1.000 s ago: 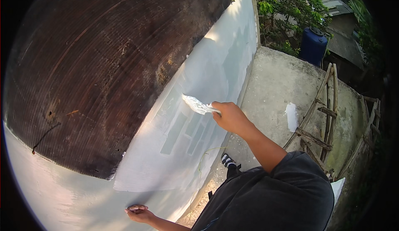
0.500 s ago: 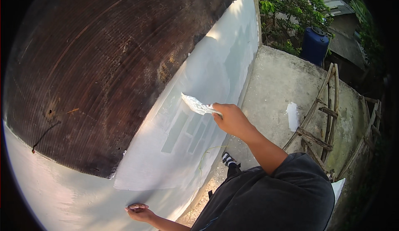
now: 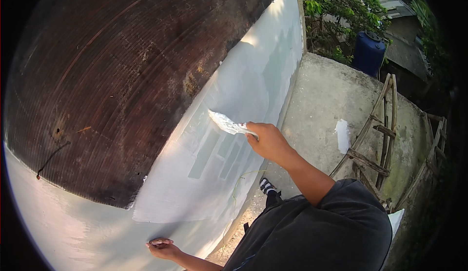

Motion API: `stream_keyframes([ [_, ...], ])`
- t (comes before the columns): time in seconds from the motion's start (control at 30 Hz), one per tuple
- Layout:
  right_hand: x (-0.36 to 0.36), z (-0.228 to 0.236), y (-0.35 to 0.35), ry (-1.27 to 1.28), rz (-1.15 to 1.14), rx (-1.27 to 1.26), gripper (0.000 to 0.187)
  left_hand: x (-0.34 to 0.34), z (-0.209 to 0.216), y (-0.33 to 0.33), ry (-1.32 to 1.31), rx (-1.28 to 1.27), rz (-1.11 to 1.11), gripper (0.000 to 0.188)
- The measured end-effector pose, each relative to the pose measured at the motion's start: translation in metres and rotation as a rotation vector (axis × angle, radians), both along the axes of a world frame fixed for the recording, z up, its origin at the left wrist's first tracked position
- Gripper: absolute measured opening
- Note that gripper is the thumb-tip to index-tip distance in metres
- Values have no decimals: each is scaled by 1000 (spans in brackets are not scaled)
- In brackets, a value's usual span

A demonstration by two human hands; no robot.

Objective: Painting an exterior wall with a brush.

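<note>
Right hand (image 3: 265, 141) and paintbrush (image 3: 225, 123) have shifted slightly left since the previous frame, toward the dark ribbed surface; left hand (image 3: 163, 252) sits in about the same spot.

Right hand is closed around the brush handle, thumb and fingers wrapped narrow. Brush is over the pale wall (image 3: 165, 202), bristles pointing up-left near the lower edge of the dark ribbed surface (image 3: 122, 76); bristles look thickly coated in white. Whether the tip touches the wall is unclear. Left hand is low, at the pale wall, fingers curled beside a small brownish shape (image 3: 160, 241); cannot tell if it is gripped.

Wall is smooth, whitish, streaky, with grey-green oblong patches (image 3: 204, 156) below the brush. Dark ribbed surface is brown-black, finely grooved, stained, with a thin dark strand (image 3: 53, 159) at lower left. Concrete slab (image 3: 317, 90) is rough grey, carrying a white smear (image 3: 342, 137). Rough wooden ladder (image 3: 368, 163) stands right; blue rounded tank (image 3: 368, 54) and leafy tree (image 3: 336, 7) behind.

Dark shirt (image 3: 312, 232) hides much of the lower area; one sandalled foot (image 3: 266, 186) shows. Left forearm is cut by the lower edge. Black fisheye rim crops the corners; far-right greenery is too dark to read.
</note>
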State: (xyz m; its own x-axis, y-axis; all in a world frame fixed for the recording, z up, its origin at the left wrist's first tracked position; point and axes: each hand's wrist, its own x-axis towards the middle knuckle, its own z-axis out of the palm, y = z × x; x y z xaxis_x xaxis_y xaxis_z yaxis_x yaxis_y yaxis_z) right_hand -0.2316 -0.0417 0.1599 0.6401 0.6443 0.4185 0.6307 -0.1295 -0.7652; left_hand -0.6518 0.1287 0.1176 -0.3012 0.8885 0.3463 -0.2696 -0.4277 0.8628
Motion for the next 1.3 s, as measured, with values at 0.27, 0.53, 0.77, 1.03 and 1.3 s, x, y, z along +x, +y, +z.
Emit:
stream_keyframes([
  [0.27,-5,39,1,16,-31,144,18,-5,-2,1,5,10,-10,45],
  [0.53,-2,4,0,-59,11,16,18,2,1,1,-25,-24,11,45],
  [0.77,-2,37,-1,13,-43,135,23,0,0,0,1,8,10,45],
  [1.03,3,12,-6,45,23,-60,22,3,2,0,5,-10,12,45],
  [1.3,19,48,-1,740,211,236,21,-4,-1,1,6,31,-17,44],
])
